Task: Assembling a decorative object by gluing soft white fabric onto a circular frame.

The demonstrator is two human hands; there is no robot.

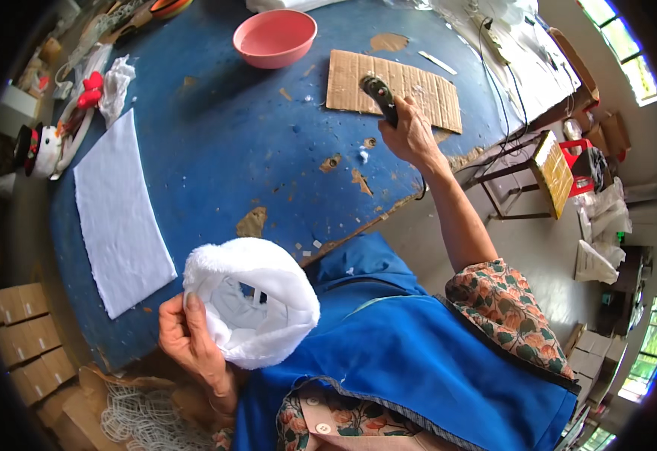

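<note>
My left hand grips the rim of a white fluffy fabric ring with a white plastic frame inside it, held over the near edge of the blue table. My right hand reaches far across the table and is closed on a dark glue gun, whose tip rests on a sheet of brown cardboard. A black cord runs from the gun down along my forearm.
A white felt sheet lies at the left. A pink bowl stands at the far side. A snowman toy and red bits sit at the far left. Cardboard boxes and white netting are below left; a stool stands right.
</note>
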